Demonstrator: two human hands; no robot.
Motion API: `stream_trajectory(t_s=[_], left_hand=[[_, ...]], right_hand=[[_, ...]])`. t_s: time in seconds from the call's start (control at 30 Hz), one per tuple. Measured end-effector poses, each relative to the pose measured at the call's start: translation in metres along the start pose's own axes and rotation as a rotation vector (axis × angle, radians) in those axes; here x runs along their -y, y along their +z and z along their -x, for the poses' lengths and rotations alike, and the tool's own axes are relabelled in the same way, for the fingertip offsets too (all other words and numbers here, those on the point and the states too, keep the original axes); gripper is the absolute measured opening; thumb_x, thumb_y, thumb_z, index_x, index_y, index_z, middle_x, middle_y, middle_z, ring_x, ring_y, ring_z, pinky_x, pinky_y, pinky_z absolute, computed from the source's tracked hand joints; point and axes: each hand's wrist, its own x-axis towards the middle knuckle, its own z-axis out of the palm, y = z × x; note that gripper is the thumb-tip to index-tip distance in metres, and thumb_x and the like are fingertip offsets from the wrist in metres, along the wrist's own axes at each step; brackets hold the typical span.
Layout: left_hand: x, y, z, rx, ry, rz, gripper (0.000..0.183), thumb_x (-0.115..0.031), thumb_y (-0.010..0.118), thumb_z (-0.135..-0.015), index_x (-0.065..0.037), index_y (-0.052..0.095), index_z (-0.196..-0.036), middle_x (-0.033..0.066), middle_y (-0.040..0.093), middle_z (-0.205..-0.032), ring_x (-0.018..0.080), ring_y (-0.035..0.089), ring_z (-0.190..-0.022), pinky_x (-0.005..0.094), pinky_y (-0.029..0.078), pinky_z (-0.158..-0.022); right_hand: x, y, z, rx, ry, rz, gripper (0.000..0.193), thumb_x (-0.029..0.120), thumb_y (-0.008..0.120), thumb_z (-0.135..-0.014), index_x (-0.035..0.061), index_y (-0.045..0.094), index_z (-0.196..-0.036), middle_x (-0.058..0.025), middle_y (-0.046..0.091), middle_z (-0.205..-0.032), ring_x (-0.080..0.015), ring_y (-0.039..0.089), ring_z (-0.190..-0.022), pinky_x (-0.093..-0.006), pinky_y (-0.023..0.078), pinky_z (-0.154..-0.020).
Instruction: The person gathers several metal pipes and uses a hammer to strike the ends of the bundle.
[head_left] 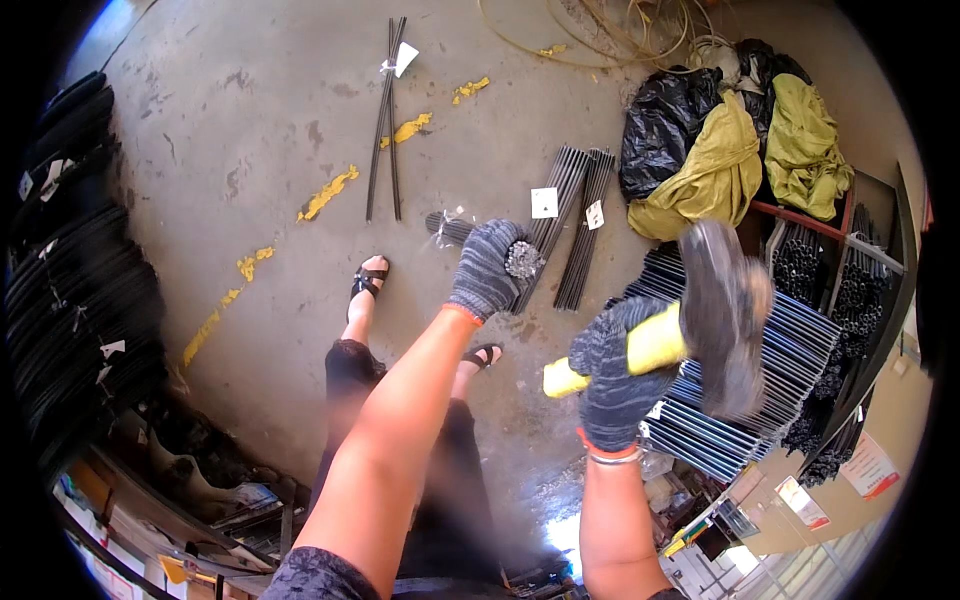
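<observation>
My left hand [487, 270], in a grey knitted glove, is closed around a bundle of thin metal rods [523, 260]. The cut ends face up beside my thumb, and the bundle's other end shows past the glove, tied with clear plastic. In my right hand [618, 375], gloved the same way, is a hammer by its yellow handle [656, 342]. Its big dark head [722, 320] is smeared by motion and stands to the right, apart from the rods. Two tagged rod bundles [558, 205] [585, 230] lie on the floor just beyond my left hand.
Two long rods [385, 120], tied with a white tag, lie farther off. A stack of rods [730, 390] lies under the hammer, beside a rack [870, 255] of rods. Black and yellow sacks [715, 165] stand at the far right. Dark coiled stock [80, 290] lines the left.
</observation>
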Motion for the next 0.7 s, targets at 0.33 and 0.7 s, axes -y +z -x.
stream_trajectory(t_s=[0.33,0.7], left_hand=[[0.002,-0.008,0.000,-0.033,-0.029,0.038,0.017,-0.011,0.065,-0.068,-0.007,0.058,-0.082,0.0096,0.058,-0.080,0.0295,0.057,-0.081,0.0398,0.043,-0.075],[0.001,-0.006,0.002,-0.013,-0.036,0.033,0.018,-0.010,0.068,-0.067,-0.008,0.059,-0.083,0.0099,0.058,-0.078,0.0291,0.057,-0.076,0.0385,0.044,-0.075]], right_hand=[[-0.010,-0.014,0.007,0.154,0.198,-0.284,0.024,0.009,0.071,-0.081,0.0021,0.056,-0.098,-0.0027,0.061,-0.084,-0.0111,0.057,-0.069,-0.0274,0.047,-0.059],[0.007,-0.002,-0.006,0.162,0.187,-0.196,0.013,0.004,0.065,-0.083,0.0045,0.056,-0.091,-0.0021,0.056,-0.077,-0.0103,0.056,-0.067,-0.0250,0.047,-0.058]])
